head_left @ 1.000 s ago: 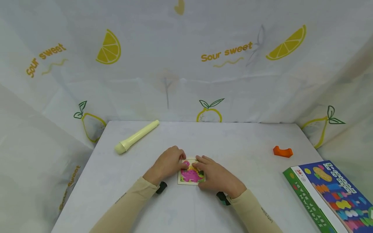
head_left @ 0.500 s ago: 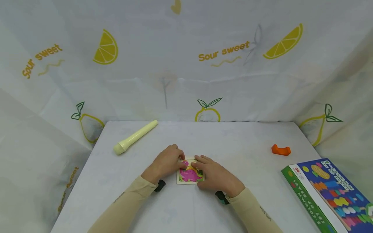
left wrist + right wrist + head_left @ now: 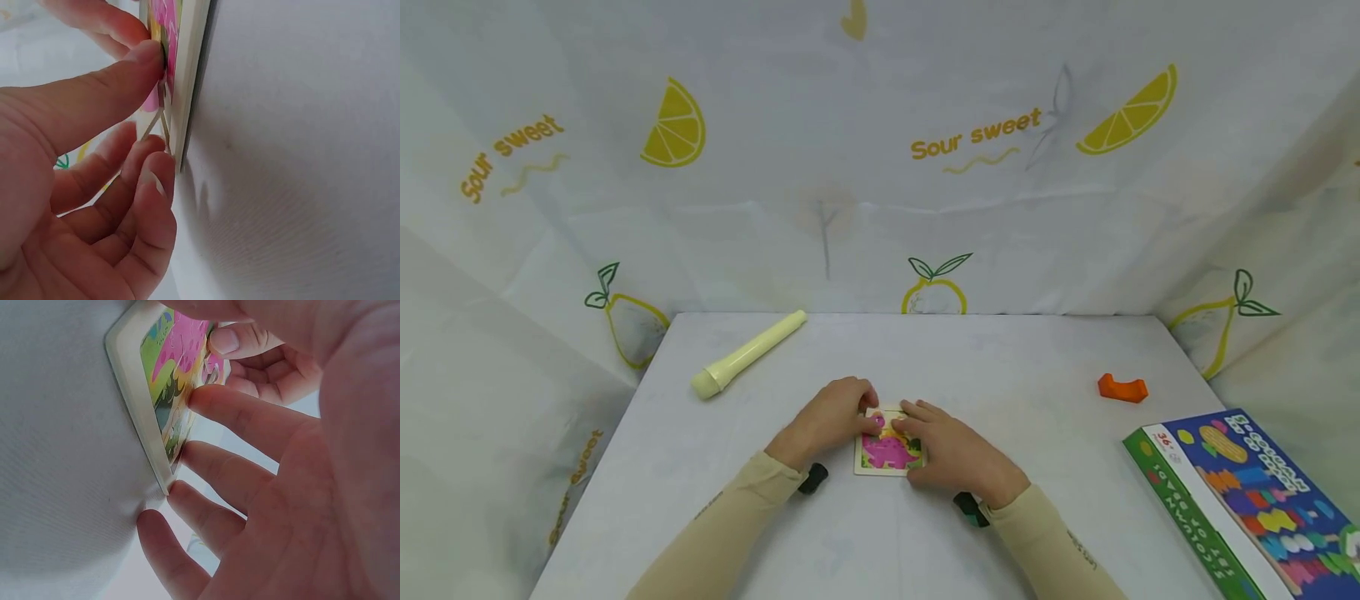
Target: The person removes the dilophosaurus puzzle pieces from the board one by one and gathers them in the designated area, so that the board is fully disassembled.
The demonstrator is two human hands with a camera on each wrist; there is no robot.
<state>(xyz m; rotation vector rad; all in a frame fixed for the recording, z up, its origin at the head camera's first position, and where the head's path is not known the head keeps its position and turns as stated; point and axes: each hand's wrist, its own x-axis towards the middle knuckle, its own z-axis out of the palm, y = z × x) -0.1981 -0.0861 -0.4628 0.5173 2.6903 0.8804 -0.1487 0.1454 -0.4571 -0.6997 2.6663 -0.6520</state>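
Note:
A small square jigsaw puzzle (image 3: 889, 455) with a pink dinosaur lies mid-table in a pale frame (image 3: 128, 369). At its far left corner my left hand (image 3: 829, 418) pinches a puzzle piece (image 3: 150, 119), thumb on its printed face and fingers curled at the edge. In the left wrist view that piece is tilted up from the frame. My right hand (image 3: 961, 452) rests over the puzzle's right side with fingers extended. Its index fingertip touches the picture, while the little finger reaches the tabletop beyond the frame in the right wrist view.
A pale yellow microphone-shaped stick (image 3: 748, 354) lies at the back left of the white table (image 3: 1000, 358). Toward the right are an orange notched block (image 3: 1122, 388) and a colourful boxed bead set (image 3: 1240, 492). A lemon-print curtain (image 3: 760, 233) hangs behind.
The left fingers have shifted slightly at the puzzle's far left corner, where more pale edge shows. My right hand stays in place on the puzzle.

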